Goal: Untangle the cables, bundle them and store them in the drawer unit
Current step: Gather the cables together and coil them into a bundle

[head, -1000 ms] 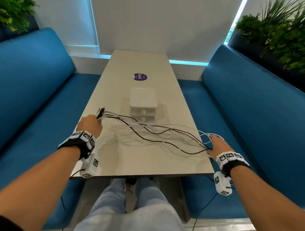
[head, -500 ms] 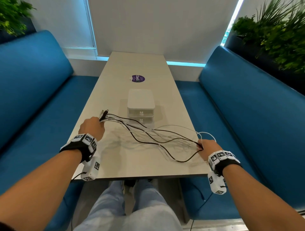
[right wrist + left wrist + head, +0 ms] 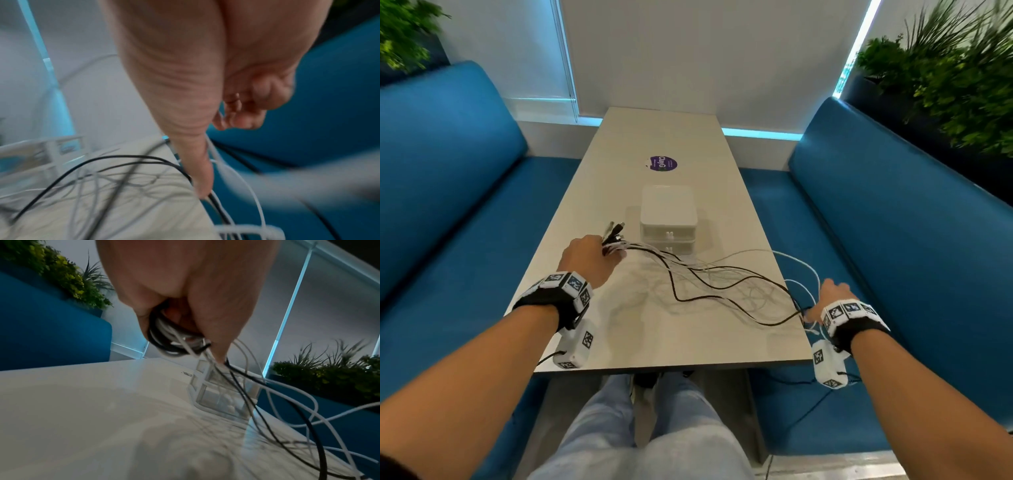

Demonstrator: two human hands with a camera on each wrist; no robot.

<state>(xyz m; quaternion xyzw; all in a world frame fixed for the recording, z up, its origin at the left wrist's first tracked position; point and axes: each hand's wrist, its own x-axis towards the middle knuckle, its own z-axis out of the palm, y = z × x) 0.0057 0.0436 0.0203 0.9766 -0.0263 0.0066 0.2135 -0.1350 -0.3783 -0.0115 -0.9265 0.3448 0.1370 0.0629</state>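
Several thin black and white cables (image 3: 709, 287) span the pale table (image 3: 654, 346) from hand to hand, sagging in loose waves. My left hand (image 3: 590, 257) grips one end of the bunch, with the plugs (image 3: 614, 230) sticking out beyond the fingers; the left wrist view shows the fingers curled round looped black and white cables (image 3: 170, 339). My right hand (image 3: 832, 296) holds the other end at the table's right edge, where blurred strands (image 3: 213, 199) run beside the thumb. The white two-drawer unit (image 3: 667, 216) stands just beyond the cables, both drawers closed.
Blue benches (image 3: 893, 240) flank the narrow table on both sides. A purple round sticker (image 3: 663, 163) lies on the table behind the drawer unit (image 3: 216, 392). Plants (image 3: 955, 85) stand behind the right bench. My knees are under the near table edge.
The left hand has moved right, closer to the drawer unit, still gripping the plug ends. The cables, stretched fairly straight a second ago, now hang in slack waves.
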